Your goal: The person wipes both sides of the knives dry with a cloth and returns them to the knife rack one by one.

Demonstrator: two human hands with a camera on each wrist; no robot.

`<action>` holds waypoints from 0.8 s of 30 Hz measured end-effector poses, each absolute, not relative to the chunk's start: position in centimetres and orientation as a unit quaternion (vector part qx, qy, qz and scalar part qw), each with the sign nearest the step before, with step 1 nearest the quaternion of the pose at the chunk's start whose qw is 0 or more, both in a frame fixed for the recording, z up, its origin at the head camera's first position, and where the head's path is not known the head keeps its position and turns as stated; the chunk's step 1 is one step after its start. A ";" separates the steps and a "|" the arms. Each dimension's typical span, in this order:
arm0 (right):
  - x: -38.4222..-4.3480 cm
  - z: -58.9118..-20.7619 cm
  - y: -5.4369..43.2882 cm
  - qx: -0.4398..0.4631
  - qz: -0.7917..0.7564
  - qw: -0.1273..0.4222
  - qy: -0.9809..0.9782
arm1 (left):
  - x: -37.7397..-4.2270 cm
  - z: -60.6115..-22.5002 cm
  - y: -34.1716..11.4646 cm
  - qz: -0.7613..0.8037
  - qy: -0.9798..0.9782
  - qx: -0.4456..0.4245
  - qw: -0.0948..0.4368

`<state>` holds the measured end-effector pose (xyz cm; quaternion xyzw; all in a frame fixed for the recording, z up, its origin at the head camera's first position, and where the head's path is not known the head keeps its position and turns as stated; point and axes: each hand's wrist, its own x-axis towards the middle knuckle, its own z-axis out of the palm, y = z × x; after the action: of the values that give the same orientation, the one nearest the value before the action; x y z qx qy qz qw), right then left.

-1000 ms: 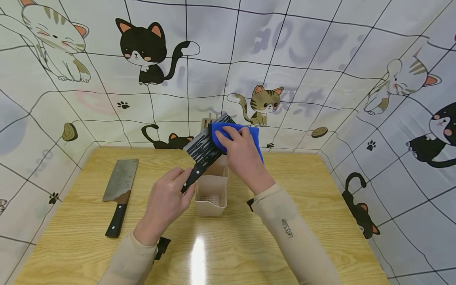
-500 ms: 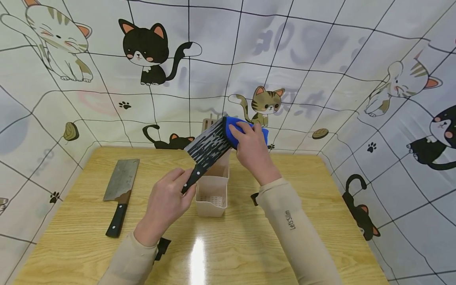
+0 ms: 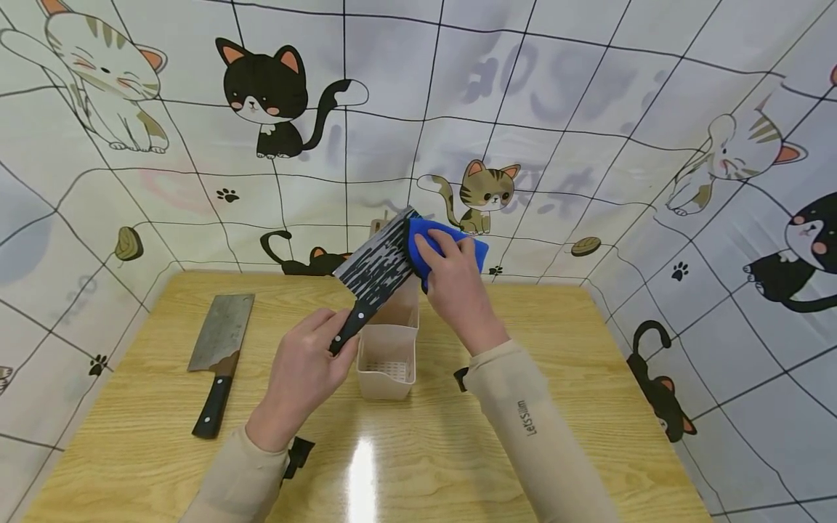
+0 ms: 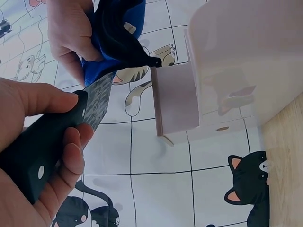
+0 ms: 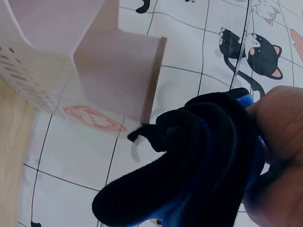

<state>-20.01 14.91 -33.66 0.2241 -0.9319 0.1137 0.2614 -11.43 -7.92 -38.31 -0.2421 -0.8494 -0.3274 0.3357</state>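
My left hand (image 3: pixel 309 367) grips the black riveted handle of a cleaver (image 3: pixel 379 263), raised and slanting up to the right. Dark and pale streaks cover its blade. A blue cloth (image 3: pixel 418 250) wraps the far end of the blade, and my right hand (image 3: pixel 458 287) pinches it there with thumb and fingers. From the left wrist view, the cloth (image 4: pixel 120 42) folds over the blade's edge, its underside dark. Bunched cloth (image 5: pixel 203 156) hangs from the right fingers in the right wrist view, where the blade shows only as a thin line.
Under the raised cleaver stands a pale plastic holder (image 3: pixel 387 381) with open compartments and a slotted back. A second cleaver (image 3: pixel 222 341), brown-stained near its handle, lies on the wooden table (image 3: pixel 556 407) at left. Cat-patterned sheeting (image 3: pixel 392 138) encloses the back and sides.
The right hand with the cloth slid outward along the blade toward its far end, then came slightly back toward the handle. The left hand and cleaver stayed nearly still.
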 end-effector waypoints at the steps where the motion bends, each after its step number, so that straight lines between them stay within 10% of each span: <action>1: -19.9 -33.8 14.8 0.223 0.113 0.261 -0.932 | -11.5 -38.3 -7.9 -0.331 -0.848 -0.242 0.335; 24: -17.3 -35.0 12.1 0.280 0.113 0.305 -0.903 | -12.4 -38.3 -7.7 -0.436 -0.820 -0.220 0.299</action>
<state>-17.35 12.08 -35.00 0.2795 -0.9035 0.1126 0.3049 -12.40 -7.67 -38.27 -0.2202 -0.8199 -0.4357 0.2990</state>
